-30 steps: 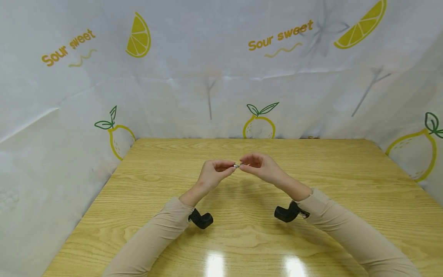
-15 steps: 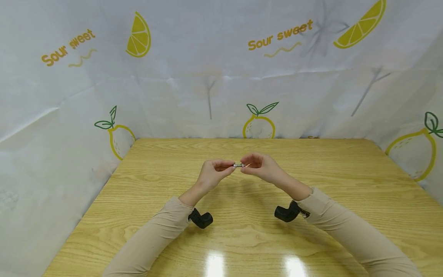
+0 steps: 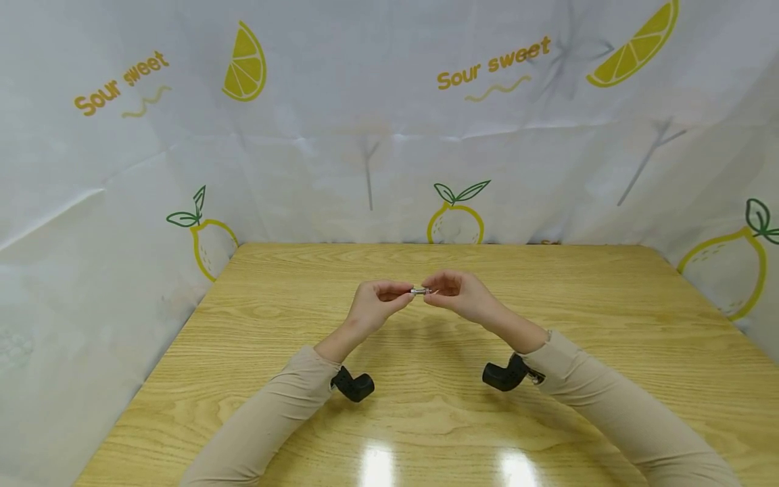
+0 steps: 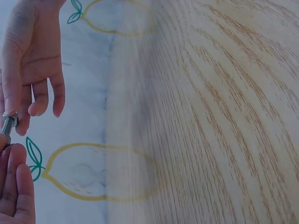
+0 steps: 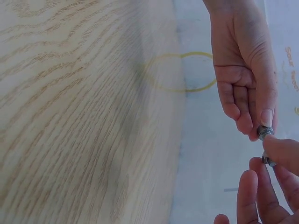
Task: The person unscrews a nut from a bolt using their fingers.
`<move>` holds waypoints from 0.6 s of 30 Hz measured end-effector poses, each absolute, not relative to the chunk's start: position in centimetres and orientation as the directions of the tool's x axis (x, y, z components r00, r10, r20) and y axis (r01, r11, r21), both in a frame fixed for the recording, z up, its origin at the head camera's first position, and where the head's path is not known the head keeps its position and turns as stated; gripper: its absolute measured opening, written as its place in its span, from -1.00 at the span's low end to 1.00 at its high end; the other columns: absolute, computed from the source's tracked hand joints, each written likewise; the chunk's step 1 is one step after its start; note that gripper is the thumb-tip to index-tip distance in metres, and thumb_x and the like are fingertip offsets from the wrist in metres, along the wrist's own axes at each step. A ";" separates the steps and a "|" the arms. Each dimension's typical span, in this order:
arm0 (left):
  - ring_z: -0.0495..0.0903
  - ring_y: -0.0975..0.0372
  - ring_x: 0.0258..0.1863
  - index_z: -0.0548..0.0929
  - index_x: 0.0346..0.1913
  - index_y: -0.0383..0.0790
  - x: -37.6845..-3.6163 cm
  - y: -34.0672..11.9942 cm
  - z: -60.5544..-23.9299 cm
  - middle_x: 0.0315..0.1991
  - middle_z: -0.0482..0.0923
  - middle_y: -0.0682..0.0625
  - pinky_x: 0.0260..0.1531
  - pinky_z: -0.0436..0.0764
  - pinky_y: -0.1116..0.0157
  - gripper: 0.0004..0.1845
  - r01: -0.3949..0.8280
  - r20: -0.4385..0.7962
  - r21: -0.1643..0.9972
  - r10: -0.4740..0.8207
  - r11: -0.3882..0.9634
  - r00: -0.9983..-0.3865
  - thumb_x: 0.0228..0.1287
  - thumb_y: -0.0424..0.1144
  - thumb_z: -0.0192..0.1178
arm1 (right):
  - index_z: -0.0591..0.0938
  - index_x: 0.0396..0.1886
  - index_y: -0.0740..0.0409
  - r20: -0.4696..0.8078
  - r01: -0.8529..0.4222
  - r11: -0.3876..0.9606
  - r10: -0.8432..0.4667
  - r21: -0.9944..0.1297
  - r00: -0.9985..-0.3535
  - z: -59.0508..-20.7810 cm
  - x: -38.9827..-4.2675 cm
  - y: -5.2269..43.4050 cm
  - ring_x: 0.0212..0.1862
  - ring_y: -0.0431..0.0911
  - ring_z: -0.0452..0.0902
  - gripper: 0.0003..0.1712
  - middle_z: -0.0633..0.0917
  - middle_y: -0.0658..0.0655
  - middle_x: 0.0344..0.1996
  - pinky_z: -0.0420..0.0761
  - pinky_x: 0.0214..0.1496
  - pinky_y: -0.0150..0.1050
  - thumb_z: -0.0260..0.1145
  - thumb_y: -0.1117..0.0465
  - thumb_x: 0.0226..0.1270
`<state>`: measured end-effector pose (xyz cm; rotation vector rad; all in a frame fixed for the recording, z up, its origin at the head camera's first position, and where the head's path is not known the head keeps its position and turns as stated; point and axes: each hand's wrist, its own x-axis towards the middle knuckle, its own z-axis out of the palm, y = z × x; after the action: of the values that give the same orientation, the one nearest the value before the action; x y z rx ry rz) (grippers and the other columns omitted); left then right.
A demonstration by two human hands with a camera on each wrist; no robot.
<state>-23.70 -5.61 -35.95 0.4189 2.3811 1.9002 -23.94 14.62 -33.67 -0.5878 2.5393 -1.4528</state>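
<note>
Above the middle of the wooden table (image 3: 548,284), the left hand (image 3: 371,306) and right hand (image 3: 459,295) each pinch 1 end of a small metal bolt (image 3: 418,291). A loosened pinch could drop it onto the table.

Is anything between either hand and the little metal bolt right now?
Nothing visible. The left hand and right hand both pinch the bolt directly, one at each end, raised above the wooden table.

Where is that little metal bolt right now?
In the head view the bolt is above the middle of the table, pinched between the left hand and the right hand.
</note>
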 end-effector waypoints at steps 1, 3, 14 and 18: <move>0.67 0.14 -0.13 0.68 -0.05 -0.28 -23.7 -5.6 -36.0 -0.08 0.67 -0.19 -0.14 0.66 0.32 -0.74 0.165 0.113 0.966 0.251 0.200 -0.961 0.20 -0.29 0.26 | 0.53 0.07 0.25 0.060 -0.259 0.451 -0.410 -0.854 -0.910 -33.7 -23.9 14.6 -0.05 0.03 0.59 -0.59 0.62 0.29 -0.03 0.60 0.01 -0.04 0.27 0.14 0.29; 0.67 0.14 -0.13 0.69 -0.05 -0.28 -23.7 -5.6 -36.0 -0.08 0.67 -0.19 -0.14 0.66 0.32 -0.74 0.162 0.109 0.966 0.250 0.201 -0.962 0.20 -0.29 0.26 | 0.52 0.08 0.25 0.055 -0.256 0.449 -0.414 -0.856 -0.909 -33.7 -24.0 14.7 -0.04 0.06 0.58 -0.58 0.63 0.29 -0.03 0.59 0.03 -0.01 0.25 0.11 0.31; 0.67 0.13 -0.13 0.69 -0.06 -0.28 -23.7 -5.5 -35.9 -0.09 0.67 -0.19 -0.14 0.66 0.32 -0.74 0.170 0.116 0.964 0.247 0.206 -0.962 0.20 -0.29 0.26 | 0.54 0.06 0.29 0.032 -0.230 0.446 -0.408 -0.865 -0.912 -33.6 -23.9 14.7 0.00 0.13 0.56 -0.60 0.64 0.31 -0.05 0.56 0.07 0.04 0.22 0.12 0.34; 0.67 0.13 -0.13 0.69 -0.06 -0.28 -23.6 -5.5 -35.9 -0.09 0.67 -0.19 -0.14 0.66 0.32 -0.74 0.175 0.121 0.962 0.247 0.210 -0.962 0.20 -0.29 0.26 | 0.50 0.11 0.29 0.050 -0.246 0.433 -0.416 -0.867 -0.908 -33.6 -23.9 14.8 0.00 0.09 0.56 -0.56 0.60 0.32 0.00 0.59 0.05 -0.01 0.25 0.14 0.31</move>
<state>-23.64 -5.50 -35.90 0.4180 2.3977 1.8926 -23.90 14.75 -33.60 -0.5862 2.5100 -1.4743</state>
